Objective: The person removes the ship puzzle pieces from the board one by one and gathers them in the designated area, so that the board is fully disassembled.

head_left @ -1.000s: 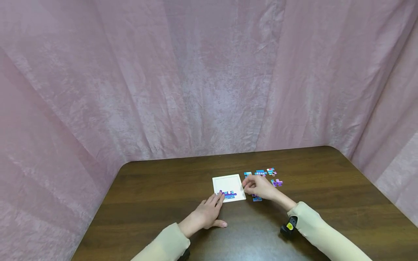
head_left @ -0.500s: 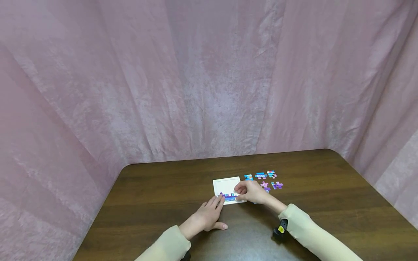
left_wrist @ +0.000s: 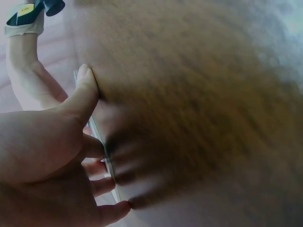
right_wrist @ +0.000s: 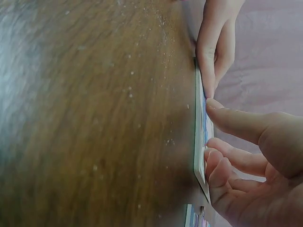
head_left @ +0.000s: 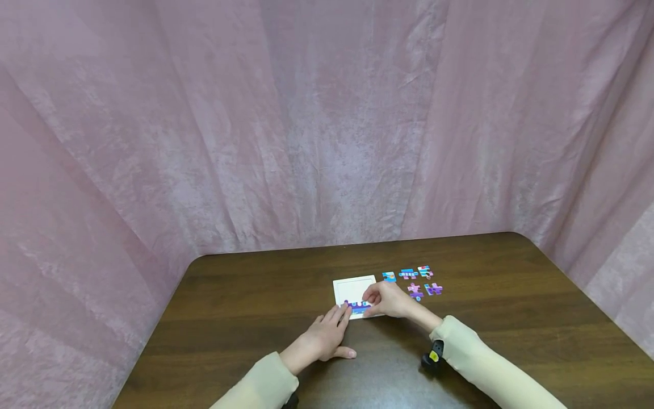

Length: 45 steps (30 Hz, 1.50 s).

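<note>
A white square puzzle tray (head_left: 353, 283) lies on the table, with joined purple and blue jigsaw pieces (head_left: 357, 308) along its near edge. My left hand (head_left: 324, 335) rests flat with fingers spread, the fingertips on the tray's near left corner and the thumb on the table. At the near right corner, my right hand (head_left: 390, 300) bends its thumb and fingers down onto a puzzle piece beside the joined ones; the hand hides most of that piece. In the right wrist view the thumb (right_wrist: 232, 118) and forefinger stand apart, low over the tray (right_wrist: 199, 142).
Several loose pieces lie right of the tray: a blue one (head_left: 389, 276), a striped one (head_left: 408, 274), one with red (head_left: 425, 272), a pink one (head_left: 415, 291) and a purple one (head_left: 433, 289). A pink curtain (head_left: 327, 142) hangs behind the brown table (head_left: 245, 307).
My right hand has moved left from beside the tray to over its near right corner, uncovering the pink piece. My left hand has stayed on the tray.
</note>
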### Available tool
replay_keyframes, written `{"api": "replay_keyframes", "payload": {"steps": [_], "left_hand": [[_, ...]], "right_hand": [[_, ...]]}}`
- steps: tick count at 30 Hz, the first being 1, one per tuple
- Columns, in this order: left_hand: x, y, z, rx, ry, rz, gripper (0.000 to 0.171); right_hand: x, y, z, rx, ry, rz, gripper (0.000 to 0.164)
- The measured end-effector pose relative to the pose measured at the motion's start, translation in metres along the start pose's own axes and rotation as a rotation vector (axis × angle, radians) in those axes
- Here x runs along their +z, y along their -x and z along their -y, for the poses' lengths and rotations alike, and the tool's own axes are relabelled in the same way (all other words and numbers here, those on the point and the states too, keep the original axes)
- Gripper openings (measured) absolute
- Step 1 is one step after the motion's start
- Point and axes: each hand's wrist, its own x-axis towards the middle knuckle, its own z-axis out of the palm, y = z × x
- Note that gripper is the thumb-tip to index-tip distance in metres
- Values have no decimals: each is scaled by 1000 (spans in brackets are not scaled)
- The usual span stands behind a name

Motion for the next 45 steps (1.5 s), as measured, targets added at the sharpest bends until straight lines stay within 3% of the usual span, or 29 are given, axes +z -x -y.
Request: {"api": "replay_keyframes", "payload": {"steps": [7, 15, 24, 32, 45], "left_hand": [[-1, 1, -1, -1, 15, 7, 92], [-3, 2, -1, -4, 14, 0, 91], [-3, 2, -1, 1, 21, 20, 91], [-1, 2, 0, -1, 38, 22, 92], [0, -1, 1, 11, 42, 16, 92]], "right_hand": [[4, -2, 2, 72, -1, 25, 28], [4, 0, 5, 60, -2, 19, 28], [6, 1, 4, 109, -16, 38, 33], [7, -1, 5, 64, 4, 36, 30], [5, -1, 6, 78, -40, 24, 31]]}}
